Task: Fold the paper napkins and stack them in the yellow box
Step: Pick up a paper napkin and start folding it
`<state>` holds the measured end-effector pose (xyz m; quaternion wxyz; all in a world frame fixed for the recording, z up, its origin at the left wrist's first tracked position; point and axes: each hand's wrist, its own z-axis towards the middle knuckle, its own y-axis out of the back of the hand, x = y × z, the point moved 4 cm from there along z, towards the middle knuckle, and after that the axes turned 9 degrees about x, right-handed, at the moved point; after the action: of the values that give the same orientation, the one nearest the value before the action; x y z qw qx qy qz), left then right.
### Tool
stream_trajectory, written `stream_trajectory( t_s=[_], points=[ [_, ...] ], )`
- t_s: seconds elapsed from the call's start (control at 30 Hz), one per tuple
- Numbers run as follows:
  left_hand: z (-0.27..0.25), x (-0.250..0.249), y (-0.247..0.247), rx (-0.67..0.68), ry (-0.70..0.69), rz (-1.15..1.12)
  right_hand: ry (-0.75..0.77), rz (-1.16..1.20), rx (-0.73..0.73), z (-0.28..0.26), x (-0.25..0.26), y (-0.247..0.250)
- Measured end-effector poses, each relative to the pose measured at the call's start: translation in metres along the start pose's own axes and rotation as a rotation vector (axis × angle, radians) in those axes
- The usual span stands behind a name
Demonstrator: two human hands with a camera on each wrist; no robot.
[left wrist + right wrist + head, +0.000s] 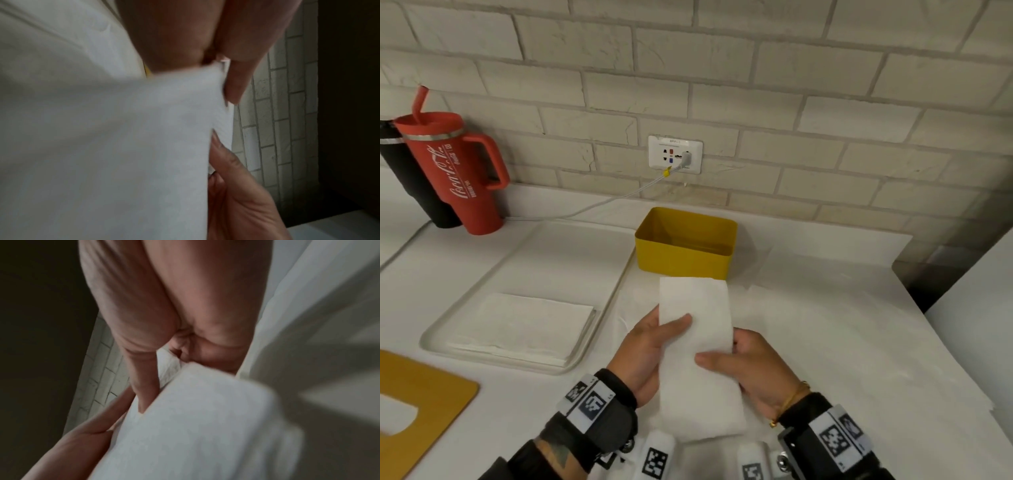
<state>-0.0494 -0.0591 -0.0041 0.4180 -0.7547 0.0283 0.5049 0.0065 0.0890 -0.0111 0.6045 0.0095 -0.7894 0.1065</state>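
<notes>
Both my hands hold one folded paper napkin, a long white strip raised above the counter near its front edge. My left hand grips the strip's left edge, thumb laid across the top face and fingers beneath. My right hand pinches the right edge lower down, thumb on top, fingers curled under; the wrist views show the same pinches close up, though blurred. The strip's far end points towards the yellow box, which stands open just beyond it, towards the counter's back edge, by the brick wall. I cannot tell whether any napkins lie in the box. To the left, a pale tray carries the stack of unfolded napkins in its near part. A red tumbler and a black one stand at the back left corner. A mustard-coloured board lies at the front left edge.
</notes>
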Motion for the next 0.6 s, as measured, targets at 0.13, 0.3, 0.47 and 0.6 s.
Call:
stream_trajectory(
  t_s=[0.13, 0.3, 0.47, 0.6],
  points=[
    [0.002, -0.012, 0.007, -0.017, -0.054, -0.008, -0.066, -0.044, 0.026, 0.003, -0.020, -0.010],
    [0.005, -0.009, 0.008, -0.069, -0.003, -0.144, -0.078, -0.111, 0.002, -0.002, -0.024, -0.004],
    [0.011, 0.019, -0.008, -0.045, 0.123, -0.011, -0.120, -0.139, -0.058, -0.018, -0.024, 0.014],
    [0.018, 0.014, -0.006, -0.064, 0.065, -0.008, -0.220, -0.276, -0.035, -0.043, -0.021, 0.042]
  ],
)
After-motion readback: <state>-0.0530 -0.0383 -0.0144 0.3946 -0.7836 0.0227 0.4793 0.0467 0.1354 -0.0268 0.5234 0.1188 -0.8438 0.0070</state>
